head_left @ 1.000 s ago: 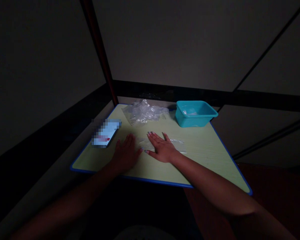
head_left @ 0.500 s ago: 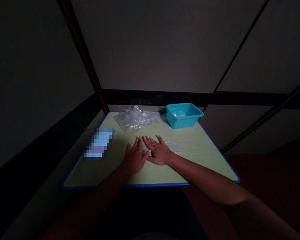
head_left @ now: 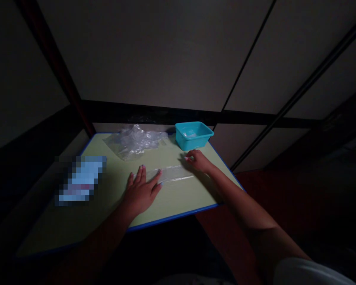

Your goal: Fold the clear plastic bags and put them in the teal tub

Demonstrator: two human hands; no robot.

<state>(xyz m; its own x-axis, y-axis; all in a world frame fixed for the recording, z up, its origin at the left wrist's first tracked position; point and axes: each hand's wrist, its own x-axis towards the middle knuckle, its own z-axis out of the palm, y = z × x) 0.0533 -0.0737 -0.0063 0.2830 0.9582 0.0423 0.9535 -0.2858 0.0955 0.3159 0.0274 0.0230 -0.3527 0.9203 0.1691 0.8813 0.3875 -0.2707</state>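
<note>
A flat strip of clear plastic, like a folded bag [head_left: 176,173], lies across the middle of the table. My left hand [head_left: 141,193] rests on its left end with the fingers spread and palm down. Beyond the strip's right end, my right hand [head_left: 197,160] is raised a little above the table, just in front of the turquoise basket [head_left: 192,143]. Its fingers are curled in toward the thumb; whether anything is between them is too dark and small to tell. Some clear plastic shows inside the basket.
A crumpled heap of clear plastic bags [head_left: 136,140] lies at the back left of the table [head_left: 169,202]. Toward the left edge is a blurred-out bright phone-like device [head_left: 83,180]. A panelled wall stands right behind the table.
My right hand has lifted off the plastic strip and moved right and away, its fingers curling. My left hand stays flat on the strip. The view has turned to the right.
</note>
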